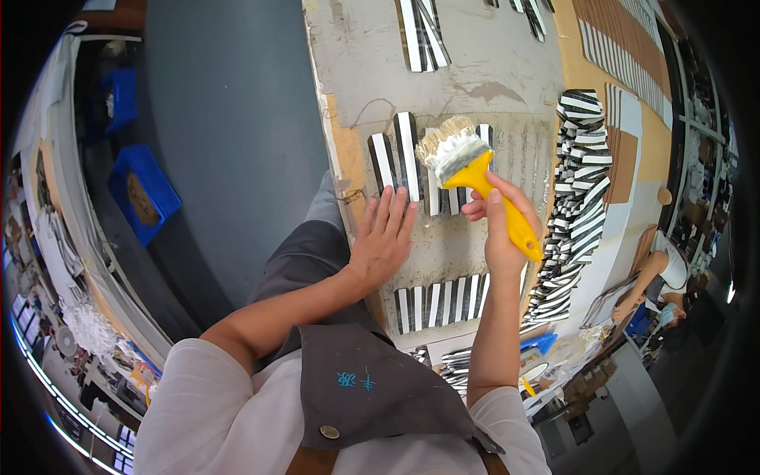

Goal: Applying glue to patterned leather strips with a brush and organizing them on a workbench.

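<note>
My right hand (504, 219) grips the yellow handle of a wide paintbrush (466, 154), whose pale bristles carry white paste. The brush is over several black strips with white middles, partly hiding them. My left hand (383, 237) lies flat, fingers apart, with its fingertips at the lower ends of two of these strips, a shorter one (381, 159) and a longer one (407, 148). A row of similar striped strips (444, 303) lies side by side nearer my body. More strips (423, 35) lie in a loose bunch farther up the worn grey work board (368, 77).
A long heap of striped strips (579, 219) runs along the right edge. Brown and white striped sheets (623, 47) lie beyond it. Blue bins (144, 193) stand at the left. Another person (653, 279) sits at the right. A tub (533, 363) stands near my right elbow.
</note>
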Tool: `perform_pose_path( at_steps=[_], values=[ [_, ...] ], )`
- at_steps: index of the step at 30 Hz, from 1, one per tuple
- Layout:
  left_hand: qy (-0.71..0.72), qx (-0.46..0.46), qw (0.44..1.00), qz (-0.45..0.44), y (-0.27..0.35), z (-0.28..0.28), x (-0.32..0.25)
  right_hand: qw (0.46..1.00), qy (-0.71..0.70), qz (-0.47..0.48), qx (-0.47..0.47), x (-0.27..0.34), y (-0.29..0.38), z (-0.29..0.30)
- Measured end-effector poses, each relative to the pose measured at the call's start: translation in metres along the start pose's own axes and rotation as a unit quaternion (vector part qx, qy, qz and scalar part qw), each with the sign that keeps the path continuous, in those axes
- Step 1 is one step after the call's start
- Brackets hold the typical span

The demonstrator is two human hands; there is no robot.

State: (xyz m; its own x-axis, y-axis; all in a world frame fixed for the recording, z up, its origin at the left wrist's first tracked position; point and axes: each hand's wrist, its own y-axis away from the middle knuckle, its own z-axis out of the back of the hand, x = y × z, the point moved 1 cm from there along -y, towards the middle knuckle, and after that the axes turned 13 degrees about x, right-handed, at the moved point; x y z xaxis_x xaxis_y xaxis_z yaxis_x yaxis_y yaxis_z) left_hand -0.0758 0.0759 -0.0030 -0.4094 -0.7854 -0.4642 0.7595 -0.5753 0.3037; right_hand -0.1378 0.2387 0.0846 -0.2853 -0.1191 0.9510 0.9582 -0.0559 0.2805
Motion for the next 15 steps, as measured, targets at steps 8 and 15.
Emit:
perform_pose_path(
  at_steps=[8,15],
  values=[
    [-0.058,0.025,0.998,0.019,-0.008,-0.002,-0.005,0.998,0.015,-0.027,0.06,-0.012,-0.024,-0.032],
    [-0.085,-0.002,0.996,0.023,-0.011,-0.009,0.0,0.997,0.048,-0.035,0.045,0.005,-0.056,-0.049]
  ],
)
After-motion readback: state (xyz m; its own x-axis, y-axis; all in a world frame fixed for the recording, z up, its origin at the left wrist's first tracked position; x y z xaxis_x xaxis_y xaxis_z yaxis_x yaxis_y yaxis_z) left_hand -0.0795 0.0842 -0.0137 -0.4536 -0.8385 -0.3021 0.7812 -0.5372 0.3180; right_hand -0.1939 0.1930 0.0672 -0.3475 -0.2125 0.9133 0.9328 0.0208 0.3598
